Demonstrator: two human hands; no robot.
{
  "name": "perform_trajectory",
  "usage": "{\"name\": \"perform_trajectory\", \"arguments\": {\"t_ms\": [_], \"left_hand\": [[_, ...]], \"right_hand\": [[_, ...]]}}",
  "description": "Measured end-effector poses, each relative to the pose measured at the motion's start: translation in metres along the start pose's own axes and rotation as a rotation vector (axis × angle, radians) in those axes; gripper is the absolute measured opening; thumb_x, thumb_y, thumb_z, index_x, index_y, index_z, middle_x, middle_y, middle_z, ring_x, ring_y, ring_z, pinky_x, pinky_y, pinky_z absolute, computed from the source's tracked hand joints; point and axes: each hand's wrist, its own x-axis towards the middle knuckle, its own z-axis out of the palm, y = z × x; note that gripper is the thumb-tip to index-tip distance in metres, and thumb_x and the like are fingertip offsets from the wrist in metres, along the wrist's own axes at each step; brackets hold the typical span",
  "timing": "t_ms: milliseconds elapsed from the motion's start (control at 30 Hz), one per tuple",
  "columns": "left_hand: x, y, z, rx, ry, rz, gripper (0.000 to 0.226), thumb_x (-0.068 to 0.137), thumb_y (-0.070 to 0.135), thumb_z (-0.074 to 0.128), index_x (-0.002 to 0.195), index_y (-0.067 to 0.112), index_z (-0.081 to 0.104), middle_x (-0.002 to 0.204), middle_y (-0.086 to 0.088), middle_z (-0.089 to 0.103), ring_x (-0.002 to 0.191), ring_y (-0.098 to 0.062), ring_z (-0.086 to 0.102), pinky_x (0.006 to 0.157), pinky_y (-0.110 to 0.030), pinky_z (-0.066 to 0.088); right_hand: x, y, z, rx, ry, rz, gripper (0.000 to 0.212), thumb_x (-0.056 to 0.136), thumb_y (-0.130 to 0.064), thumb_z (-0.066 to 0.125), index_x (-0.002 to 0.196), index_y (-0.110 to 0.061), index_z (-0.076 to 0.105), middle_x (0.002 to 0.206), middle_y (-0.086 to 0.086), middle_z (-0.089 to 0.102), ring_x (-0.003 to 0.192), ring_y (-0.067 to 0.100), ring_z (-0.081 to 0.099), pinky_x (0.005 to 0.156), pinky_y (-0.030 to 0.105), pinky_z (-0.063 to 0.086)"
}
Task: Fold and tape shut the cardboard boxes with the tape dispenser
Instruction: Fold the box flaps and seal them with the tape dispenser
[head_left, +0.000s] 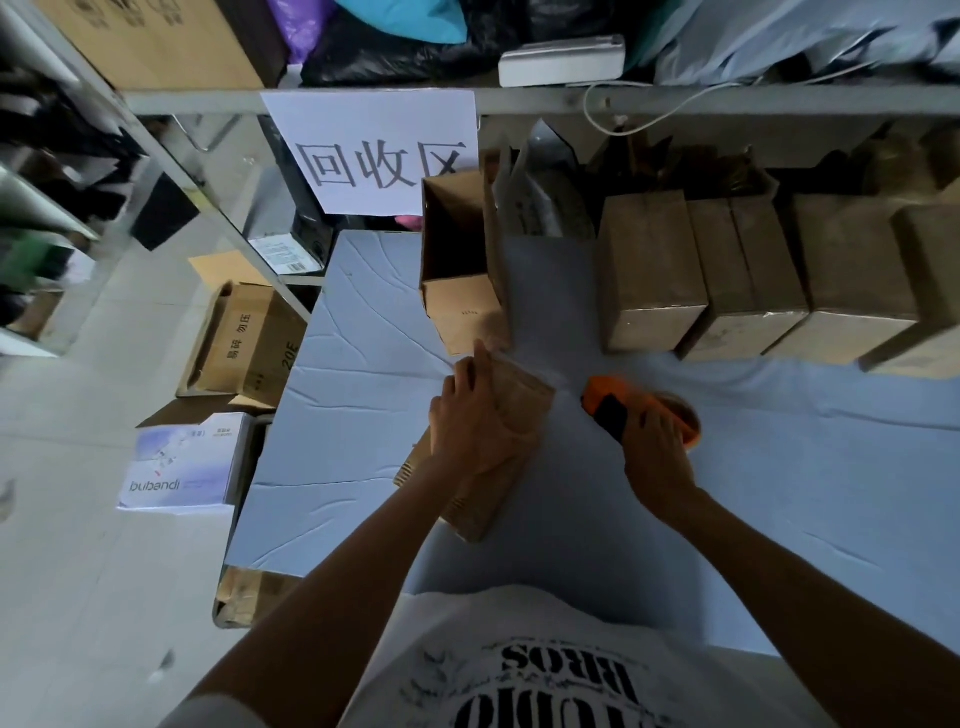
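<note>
- Box (521, 397): lies near the middle of the worktop (363, 364), towards its near edge. Its long axis runs from the near-left to the far-right, and it is tilted, not square to the edges.
- Left hand (467, 428): lies on top of the box, fingers curled over its left side, thumb at the far end. It grips the box and pins it down.
- Right hand (655, 453): closed round the dispenser (615, 406), fingers wrapped on the handle. The dispenser sits just right of the box's far end, apart from the cardboard.
- Tape (563, 383): a faint pale strip appears to span from the box's far end to the dispenser; blurred, not certain.
- Judgement: the box lies left of the dispenser, so the next pull would run across or along that far end. The right hand does the pulling while the left braces.
- Sealed boxes (652, 270) stand in a row at the far right edge, with an open box (457, 306) at the far edge.
</note>
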Motion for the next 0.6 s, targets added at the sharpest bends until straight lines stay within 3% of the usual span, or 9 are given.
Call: {"name": "perform_trajectory", "arguments": {"t_ms": [100, 200, 267, 333, 400, 533, 600], "left_hand": [[0.000, -0.001, -0.001, -0.001, -0.006, -0.008, 0.116, 0.070, 0.068, 0.066, 0.151, 0.022, -0.003, 0.154, -0.004, 0.021, 0.138, -0.030, 0.029, 0.111, -0.054, 0.029], [0.000, 0.000, 0.000, 0.009, 0.004, -0.011, 0.119, 0.067, 0.069, 0.067, 0.151, 0.021, -0.001, 0.153, -0.005, 0.022, 0.137, -0.029, 0.030, 0.110, -0.054, 0.029], [-0.001, 0.000, 0.000, -0.013, 0.008, -0.013, 0.118, 0.068, 0.068, 0.068, 0.151, 0.020, 0.000, 0.153, -0.006, 0.022, 0.137, -0.030, 0.030, 0.111, -0.054, 0.028], [-0.001, 0.002, -0.002, -0.029, 0.020, -0.029, 0.122, 0.067, 0.067, 0.069, 0.151, 0.018, -0.004, 0.152, -0.007, 0.022, 0.136, -0.032, 0.030, 0.110, -0.055, 0.028], [-0.002, 0.006, -0.003, -0.032, 0.043, -0.072, 0.129, 0.064, 0.065, 0.072, 0.151, 0.015, -0.008, 0.149, -0.008, 0.023, 0.133, -0.033, 0.031, 0.108, -0.056, 0.029], [-0.007, 0.014, -0.001, -0.030, 0.114, -0.089, 0.135, 0.059, 0.067, 0.074, 0.149, 0.014, -0.010, 0.145, -0.009, 0.022, 0.130, -0.033, 0.032, 0.105, -0.055, 0.032], [-0.009, 0.016, -0.001, -0.031, 0.148, -0.056, 0.136, 0.058, 0.070, 0.073, 0.150, 0.013, -0.009, 0.148, -0.010, 0.020, 0.132, -0.033, 0.030, 0.105, -0.055, 0.032]], "right_hand": [[-0.006, -0.004, 0.001, 0.042, -0.080, 0.009, 0.068, 0.095, -0.007, 0.046, 0.148, 0.002, 0.006, 0.144, 0.020, 0.031, 0.132, 0.029, 0.033, 0.111, 0.032, 0.028], [-0.009, -0.012, -0.017, 0.093, -0.016, 0.109, 0.068, 0.086, -0.015, 0.059, 0.144, -0.004, 0.025, 0.136, 0.023, 0.034, 0.123, 0.037, 0.037, 0.100, 0.038, 0.036], [-0.009, -0.024, -0.034, 0.243, 0.106, 0.091, 0.054, 0.086, -0.012, 0.058, 0.136, -0.004, 0.039, 0.129, 0.021, 0.040, 0.114, 0.035, 0.044, 0.091, 0.039, 0.042], [-0.010, -0.043, -0.053, 0.502, 0.226, 0.035, 0.027, 0.088, -0.007, 0.055, 0.115, -0.005, 0.054, 0.113, 0.014, 0.052, 0.096, 0.026, 0.053, 0.077, 0.033, 0.043], [-0.013, -0.062, -0.067, 0.695, 0.297, 0.048, 0.012, 0.089, -0.007, 0.056, 0.101, -0.008, 0.059, 0.096, 0.007, 0.060, 0.085, 0.019, 0.056, 0.074, 0.022, 0.038], [-0.019, -0.095, -0.084, 0.904, 0.298, 0.098, 0.022, 0.088, -0.003, 0.057, 0.107, -0.006, 0.067, 0.099, 0.006, 0.068, 0.089, 0.008, 0.056, 0.073, -0.004, 0.031], [-0.020, -0.105, -0.090, 0.927, 0.303, 0.102, 0.026, 0.089, -0.001, 0.055, 0.113, -0.003, 0.065, 0.104, 0.008, 0.067, 0.091, 0.009, 0.056, 0.072, -0.008, 0.030]]}}
